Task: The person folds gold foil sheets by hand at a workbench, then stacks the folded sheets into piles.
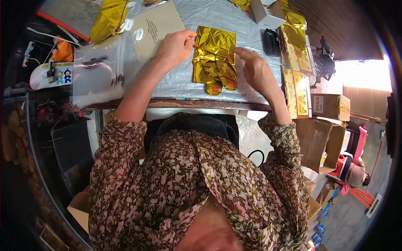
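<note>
A shiny gold foil piece (215,56) lies on the silver-covered table (251,90), creased across its middle, with two rounded ends bearing red marks at its lower edge. My left hand (179,47) pinches the foil's upper left edge between thumb and index finger, the other fingers curled. At the foil's right edge is my right hand (255,69), its fingers bent and partly apart; the index fingertip is at the foil's side, and nothing is visible between the fingers. Left of the foil, partly behind my left hand, lies a beige printed sheet (153,29) with a small white cord.
More gold foil (109,19) lies at the upper left, above clear plastic bags (98,71) with dark strips. A black object (271,42) and an open white box (268,14) are at the upper right. Cardboard boxes (318,142) stand right of the table; another person (358,173) is far right.
</note>
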`<state>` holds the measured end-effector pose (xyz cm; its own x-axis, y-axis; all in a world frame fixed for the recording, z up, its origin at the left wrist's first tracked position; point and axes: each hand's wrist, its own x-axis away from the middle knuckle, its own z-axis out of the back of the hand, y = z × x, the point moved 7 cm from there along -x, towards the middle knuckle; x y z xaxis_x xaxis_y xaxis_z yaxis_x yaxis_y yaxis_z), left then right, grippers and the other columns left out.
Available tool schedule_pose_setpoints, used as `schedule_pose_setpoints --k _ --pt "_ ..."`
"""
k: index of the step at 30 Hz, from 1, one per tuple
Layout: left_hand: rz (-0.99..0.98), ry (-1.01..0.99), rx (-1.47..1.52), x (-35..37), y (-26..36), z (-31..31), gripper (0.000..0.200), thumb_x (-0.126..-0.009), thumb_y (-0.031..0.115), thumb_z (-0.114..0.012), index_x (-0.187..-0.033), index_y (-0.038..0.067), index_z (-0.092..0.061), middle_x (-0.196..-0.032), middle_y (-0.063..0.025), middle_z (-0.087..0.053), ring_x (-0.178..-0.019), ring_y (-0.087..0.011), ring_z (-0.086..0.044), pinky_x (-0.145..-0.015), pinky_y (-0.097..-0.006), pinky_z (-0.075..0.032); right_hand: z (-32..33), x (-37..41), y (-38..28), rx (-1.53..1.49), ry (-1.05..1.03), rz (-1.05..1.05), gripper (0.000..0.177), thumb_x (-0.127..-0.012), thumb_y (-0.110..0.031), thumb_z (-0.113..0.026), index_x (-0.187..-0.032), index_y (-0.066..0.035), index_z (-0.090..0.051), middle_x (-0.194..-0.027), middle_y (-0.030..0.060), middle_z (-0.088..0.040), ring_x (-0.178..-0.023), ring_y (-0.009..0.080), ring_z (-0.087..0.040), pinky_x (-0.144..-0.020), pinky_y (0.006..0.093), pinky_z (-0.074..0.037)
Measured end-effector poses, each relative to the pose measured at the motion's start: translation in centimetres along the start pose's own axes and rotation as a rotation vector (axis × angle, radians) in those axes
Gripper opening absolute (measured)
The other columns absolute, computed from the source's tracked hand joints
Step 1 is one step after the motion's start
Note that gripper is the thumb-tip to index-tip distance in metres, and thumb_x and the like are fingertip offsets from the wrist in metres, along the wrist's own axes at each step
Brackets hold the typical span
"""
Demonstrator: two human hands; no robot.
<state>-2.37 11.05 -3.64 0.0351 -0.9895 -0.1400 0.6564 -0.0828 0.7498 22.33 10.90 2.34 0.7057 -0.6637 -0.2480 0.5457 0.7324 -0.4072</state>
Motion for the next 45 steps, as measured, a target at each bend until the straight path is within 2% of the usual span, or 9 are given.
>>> schedule_pose_setpoints --k 2,8,11,14,24,32,39,41,45 --pt "0.037 0.018 -0.016 -0.1 -0.3 0.0 0.030 -0.100 0.017 -0.062 -0.124 0.001 -0.070 -0.100 -0.0146 -0.079 -0.087 -0.0207 -0.078 -0.076 -0.0334 -0.060 0.5 -1.8 0.5 -0.193 0.060 -0.134 0.041 -0.096 0.004 -0.052 -0.132 -0.006 -0.068 -0.120 0.0222 -0.072 -0.102 0.0350 -0.072 -0.089 0.0384 -0.057" --pt "0.273 -0.037 0.080 -0.8 -1.3 -0.7 0.033 -0.094 0.026 -0.074 -0.118 0.002 -0.072 -0.098 -0.0106 -0.079 -0.077 -0.0145 -0.074 -0.068 -0.0292 -0.057 -4.9 -5.1 3.2 -0.272 0.127 -0.150 0.037 -0.101 -0.001 -0.056 -0.134 -0.012 -0.069 -0.109 0.0198 -0.069 -0.095 0.0362 -0.070 -0.085 0.0400 -0.055" --pt "0.265 -0.039 0.093 -0.7 -0.9 -0.8 0.039 -0.089 0.026 -0.082 -0.117 0.001 -0.071 -0.098 -0.0106 -0.079 -0.075 -0.0133 -0.073 -0.067 -0.0285 -0.057 -5.7 -5.1 2.7 -0.255 0.186 -0.061 0.041 -0.095 0.002 -0.057 -0.130 -0.014 -0.071 -0.098 0.0207 -0.064 -0.087 0.0402 -0.069 -0.078 0.0473 -0.055" --pt "0.319 -0.033 0.210 -0.8 -1.5 -1.4 0.046 -0.085 0.023 -0.087 -0.120 -0.001 -0.069 -0.097 -0.0099 -0.079 -0.072 -0.0122 -0.070 -0.066 -0.0280 -0.057 -6.1 -5.1 2.8 -0.268 0.168 -0.058 0.041 -0.096 0.002 -0.058 -0.131 -0.015 -0.071 -0.096 0.0188 -0.061 -0.086 0.0379 -0.068 -0.078 0.0460 -0.054" --pt "0.435 -0.003 0.416 0.1 -1.5 -1.6 0.051 -0.085 0.018 -0.086 -0.125 -0.005 -0.064 -0.094 -0.0124 -0.078 -0.068 -0.0120 -0.068 -0.062 -0.0276 -0.056 -6.3 -5.5 2.6 -0.328 0.128 -0.025 0.048 -0.095 0.002 -0.060 -0.135 -0.023 -0.071 -0.099 0.0132 -0.060 -0.088 0.0336 -0.067 -0.079 0.0418 -0.055" --pt "0.454 -0.034 0.408 0.6 -1.1 -1.5 0.054 -0.088 0.020 -0.084 -0.130 -0.007 -0.062 -0.094 -0.0143 -0.077 -0.062 -0.0111 -0.064 -0.056 -0.0270 -0.052 -6.7 -5.5 1.9 -0.151 0.032 -0.014 0.056 -0.092 0.000 -0.061 -0.138 -0.033 -0.069 -0.110 0.0103 -0.059 -0.099 0.0309 -0.067 -0.085 0.0424 -0.058" --pt "0.445 -0.037 0.438 0.9 -1.1 -1.8 0.052 -0.091 0.018 -0.080 -0.132 -0.007 -0.061 -0.095 -0.0143 -0.078 -0.061 -0.0107 -0.062 -0.056 -0.0264 -0.050 -6.1 -5.6 0.8 -0.093 0.013 -0.028 0.058 -0.093 -0.001 -0.060 -0.139 -0.034 -0.067 -0.112 0.0105 -0.058 -0.102 0.0307 -0.067 -0.086 0.0423 -0.058" --pt "0.438 -0.051 0.443 0.8 -1.2 -1.9 0.051 -0.089 0.020 -0.080 -0.129 -0.005 -0.061 -0.096 -0.0138 -0.080 -0.065 -0.0157 -0.072 -0.059 -0.0282 -0.057 -6.4 -5.7 1.0 -0.069 0.006 -0.008 0.059 -0.093 0.000 -0.059 -0.140 -0.035 -0.066 -0.110 0.0095 -0.057 -0.102 0.0292 -0.067 -0.086 0.0416 -0.058" --pt "0.424 -0.048 0.412 0.8 -0.7 -1.7 0.051 -0.091 0.020 -0.078 -0.131 -0.004 -0.059 -0.094 -0.0132 -0.080 -0.062 -0.0154 -0.071 -0.058 -0.0280 -0.056 -6.7 -5.8 1.0 -0.026 -0.002 -0.007 0.060 -0.092 -0.001 -0.059 -0.140 -0.036 -0.066 -0.109 0.0077 -0.057 -0.103 0.0270 -0.066 -0.086 0.0405 -0.058"
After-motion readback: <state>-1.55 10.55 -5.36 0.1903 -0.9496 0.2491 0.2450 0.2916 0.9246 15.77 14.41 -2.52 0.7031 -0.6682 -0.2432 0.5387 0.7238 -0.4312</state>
